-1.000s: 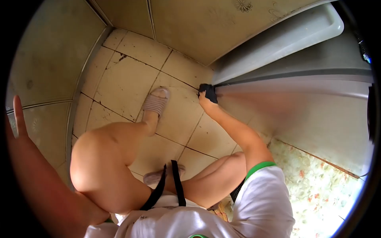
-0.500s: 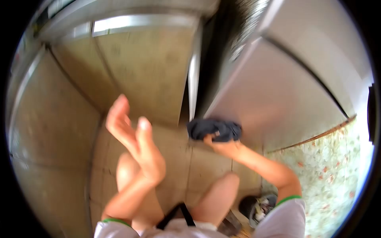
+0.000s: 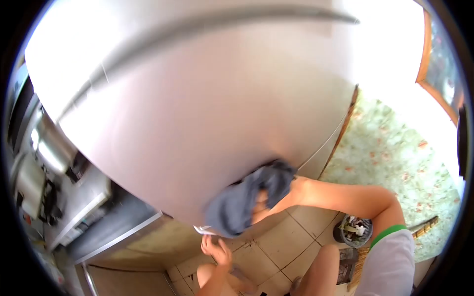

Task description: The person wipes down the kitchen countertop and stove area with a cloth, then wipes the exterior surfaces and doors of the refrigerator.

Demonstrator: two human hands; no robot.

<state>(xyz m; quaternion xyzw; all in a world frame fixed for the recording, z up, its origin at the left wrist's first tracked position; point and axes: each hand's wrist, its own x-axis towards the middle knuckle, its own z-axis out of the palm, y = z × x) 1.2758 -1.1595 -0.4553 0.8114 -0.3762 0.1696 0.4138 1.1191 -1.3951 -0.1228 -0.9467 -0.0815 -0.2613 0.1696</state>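
Observation:
My right hand [image 3: 260, 203] is closed on a dark blue-grey cloth [image 3: 229, 207], bunched up and pressed against the door of a silver refrigerator [image 3: 207, 113]. The cloth covers most of the fingers. Below it, my left hand [image 3: 216, 250] is at the refrigerator's lower left edge, close to a small whitish piece [image 3: 203, 230]. Its fingers are slightly bent and apart, and nothing shows in them. I cannot tell whether the fingertips touch the edge. A dark curved seam [image 3: 197, 22] runs across the upper part of the refrigerator.
To the left, metal pots [image 3: 52, 143] stand by a steel counter [image 3: 91, 207]. A small bin [image 3: 353, 231] with refuse sits on the tiled floor [image 3: 269, 246] near my right knee, beside straw broom bristles [image 3: 359, 271]. Floral-patterned wall covering [image 3: 390, 158] is on the right.
My view has swung right and closer to the refrigerator. The cloth now lies spread on its door under my right hand. My left hand has gone from raised and spread to beside the door's edge.

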